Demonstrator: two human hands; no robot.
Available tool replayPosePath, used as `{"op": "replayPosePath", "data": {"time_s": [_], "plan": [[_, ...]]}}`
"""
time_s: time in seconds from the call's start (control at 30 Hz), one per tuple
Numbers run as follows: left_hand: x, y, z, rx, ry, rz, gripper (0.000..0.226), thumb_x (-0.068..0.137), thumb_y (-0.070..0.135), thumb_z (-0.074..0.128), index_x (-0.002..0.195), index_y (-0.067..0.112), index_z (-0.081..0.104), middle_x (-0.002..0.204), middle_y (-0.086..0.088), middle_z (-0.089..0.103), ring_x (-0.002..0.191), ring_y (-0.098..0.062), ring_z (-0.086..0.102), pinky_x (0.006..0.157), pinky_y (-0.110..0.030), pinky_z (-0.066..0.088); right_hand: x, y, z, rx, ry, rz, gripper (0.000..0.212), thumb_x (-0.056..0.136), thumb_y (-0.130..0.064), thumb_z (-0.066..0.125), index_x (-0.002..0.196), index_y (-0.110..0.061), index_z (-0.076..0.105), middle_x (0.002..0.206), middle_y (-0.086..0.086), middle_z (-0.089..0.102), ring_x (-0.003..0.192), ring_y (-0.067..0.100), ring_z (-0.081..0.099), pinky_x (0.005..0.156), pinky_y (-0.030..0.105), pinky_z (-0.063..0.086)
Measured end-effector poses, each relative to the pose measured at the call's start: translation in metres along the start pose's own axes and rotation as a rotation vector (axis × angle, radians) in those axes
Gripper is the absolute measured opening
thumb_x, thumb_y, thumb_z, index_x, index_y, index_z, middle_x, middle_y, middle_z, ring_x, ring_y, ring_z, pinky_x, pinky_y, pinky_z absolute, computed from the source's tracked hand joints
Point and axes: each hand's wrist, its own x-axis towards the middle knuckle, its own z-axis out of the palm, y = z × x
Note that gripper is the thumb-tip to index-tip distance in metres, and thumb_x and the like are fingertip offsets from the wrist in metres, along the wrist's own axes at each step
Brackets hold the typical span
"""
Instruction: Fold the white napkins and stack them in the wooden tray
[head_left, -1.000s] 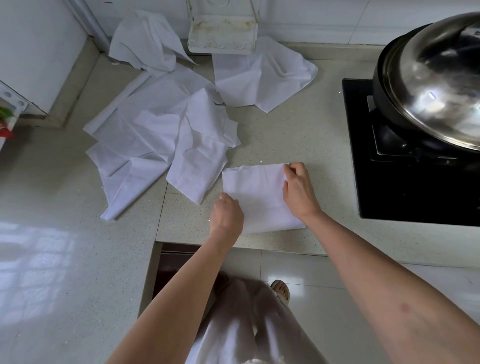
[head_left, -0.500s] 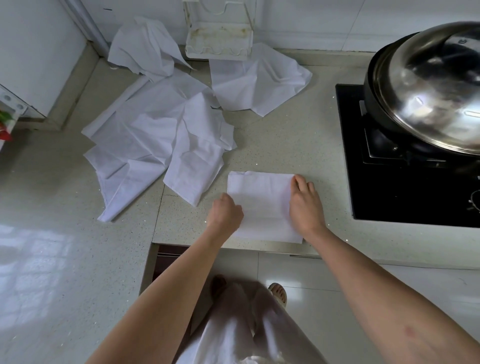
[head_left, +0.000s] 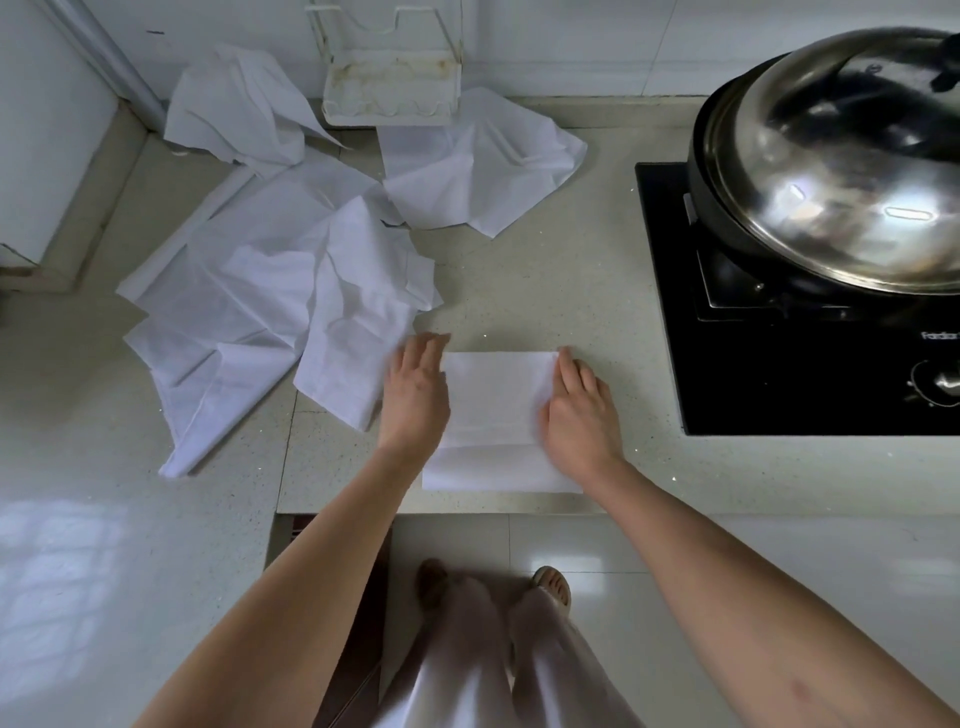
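We are looking down at a pale speckled kitchen counter (head_left: 545, 291) against a white tiled wall. A folded napkin (head_left: 493, 415) is lying flat near the counter's front edge, between our 2 hands. The left hand (head_left: 418, 395) is resting on the napkin's left edge with fingers straight and flat, pressing down. The right hand (head_left: 579, 410) is lying on the right edge, fingers mostly straight; we cannot tell whether the thumb is pinching the cloth. The hands are sitting apart, 1 at each side of the napkin. To the left, a loose pile of unfolded napkins (head_left: 260, 312) is spreading over the counter, its nearest corner just beside the left hand. 1 more crumpled napkin (head_left: 478, 171) is lying near a white rack (head_left: 392, 93) at the wall. At right, a black stove (head_left: 779, 338) is carrying a pan under a shiny metal lid (head_left: 857, 171).
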Motion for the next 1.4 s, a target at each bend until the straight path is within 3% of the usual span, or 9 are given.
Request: {"op": "replayPosePath", "data": {"time_s": [0.1,0.2,0.27,0.4,0.53,0.7,0.87,1.0,1.4], "plan": [[-0.011,0.016,0.011,0.101,-0.191,0.367,0.042,0.097,0.011,0.047,0.139,0.009,0.046,0.146,-0.010,0.043,0.136,-0.030,0.036,0.115,-0.043,0.026,0.000,0.000,0.001,0.025,0.010,0.012,0.057,0.094,-0.019,0.043,0.141,0.010,0.032,0.154,0.017,0.023,0.136,0.031,0.032,0.111,0.040,0.028],[-0.026,0.018,0.026,0.249,-0.467,0.320,0.054,0.104,0.031,0.024,0.153,0.014,0.007,0.161,0.000,-0.001,0.148,-0.020,-0.003,0.120,-0.037,-0.006,-0.001,0.003,0.002,0.020,0.009,0.004,0.059,0.097,-0.021,0.039,0.145,0.008,0.023,0.156,0.015,0.019,0.139,0.030,0.028,0.115,0.039,0.023],[-0.035,0.013,0.032,0.284,-0.471,0.256,0.056,0.101,0.038,0.008,0.152,0.020,-0.006,0.158,0.005,-0.015,0.147,-0.017,-0.013,0.119,-0.038,-0.011,-0.001,0.004,0.004,0.034,0.024,-0.002,0.060,0.099,-0.023,0.034,0.148,0.006,0.013,0.159,0.013,0.012,0.143,0.028,0.021,0.118,0.038,0.014],[-0.040,0.017,0.038,0.267,-0.410,0.204,0.069,0.087,0.041,-0.010,0.153,0.023,-0.002,0.158,0.007,-0.012,0.147,-0.017,-0.012,0.119,-0.039,-0.012,-0.010,0.005,0.020,0.089,0.097,0.004,0.061,0.100,-0.034,0.020,0.149,0.002,0.014,0.159,0.013,0.011,0.147,0.025,0.013,0.120,0.036,0.008],[-0.046,0.029,0.040,0.296,-0.362,0.138,0.057,0.099,0.037,0.007,0.153,0.020,-0.001,0.160,0.005,-0.009,0.147,-0.019,-0.010,0.119,-0.044,-0.008,-0.033,0.005,0.039,0.204,0.123,-0.002,0.064,0.099,-0.040,0.013,0.151,-0.002,0.014,0.158,0.011,0.008,0.147,0.022,0.007,0.120,0.038,0.005],[-0.047,0.032,0.041,0.340,-0.375,0.127,0.059,0.102,0.039,0.017,0.153,0.017,-0.003,0.160,0.002,-0.010,0.147,-0.021,-0.011,0.119,-0.048,-0.006,-0.050,0.018,0.028,0.586,0.269,0.033,0.046,0.101,-0.026,0.036,0.141,-0.004,0.041,0.146,0.010,0.042,0.137,0.022,0.035,0.115,0.031,0.025],[-0.046,0.054,0.045,0.350,-0.403,0.033,0.065,0.100,0.046,0.012,0.152,0.009,-0.001,0.160,-0.005,-0.010,0.147,-0.027,-0.011,0.117,-0.054,-0.007,-0.062,0.016,0.033,0.270,0.245,-0.235,0.048,0.103,-0.026,0.026,0.145,-0.005,0.037,0.154,0.011,0.028,0.146,0.022,0.019,0.118,0.039,0.019],[-0.054,0.055,0.055,0.394,-0.361,0.020,0.067,0.096,0.048,-0.001,0.151,0.009,-0.007,0.160,-0.007,-0.011,0.147,-0.025,-0.011,0.117,-0.054,-0.007,-0.065,0.018,0.048,0.108,0.113,-0.217,0.056,0.103,-0.036,0.016,0.152,-0.009,0.016,0.160,0.006,0.010,0.148,0.016,0.005,0.119,0.037,0.012],[-0.066,-0.010,0.030,0.405,-0.360,0.452,0.057,0.100,0.036,0.007,0.154,0.016,0.001,0.160,-0.006,-0.008,0.147,-0.025,-0.012,0.119,-0.041,-0.003,-0.069,0.018,0.047,0.083,0.044,-0.207,0.060,0.101,-0.039,0.016,0.153,-0.009,0.009,0.160,0.010,0.003,0.148,0.020,0.001,0.119,0.037,0.006]]}}
